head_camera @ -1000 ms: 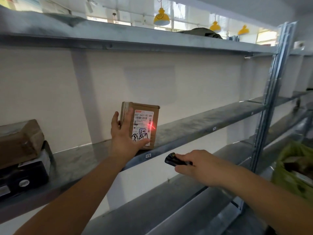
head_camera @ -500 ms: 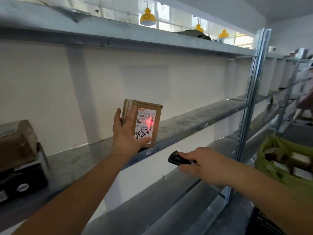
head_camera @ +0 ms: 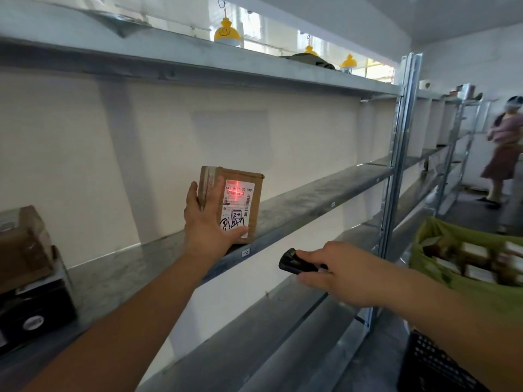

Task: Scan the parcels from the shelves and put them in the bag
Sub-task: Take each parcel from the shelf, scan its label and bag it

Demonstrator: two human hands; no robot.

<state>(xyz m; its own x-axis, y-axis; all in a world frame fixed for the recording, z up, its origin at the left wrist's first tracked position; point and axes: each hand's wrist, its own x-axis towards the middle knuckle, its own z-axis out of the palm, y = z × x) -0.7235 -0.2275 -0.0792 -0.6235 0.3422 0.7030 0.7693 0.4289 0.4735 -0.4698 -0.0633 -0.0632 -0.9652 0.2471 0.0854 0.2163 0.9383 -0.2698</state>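
Head view, left hand (head_camera: 210,227) fingers wrapped round upright cardboard parcel (head_camera: 235,203) on metal shelf (head_camera: 311,193), right hand (head_camera: 343,271) fingers gripping black scanner (head_camera: 294,263), red light on label (head_camera: 237,206), green bag (head_camera: 464,264) at right

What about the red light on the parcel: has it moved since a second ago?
Yes. The red light has climbed leftward on the label, from mid-height at its right edge to near its top, while the parcel stays above the shelf tag.

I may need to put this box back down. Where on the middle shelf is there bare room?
Bare shelf runs from the box right to the upright post, and left to the stacked parcels. The far left end is crowded.
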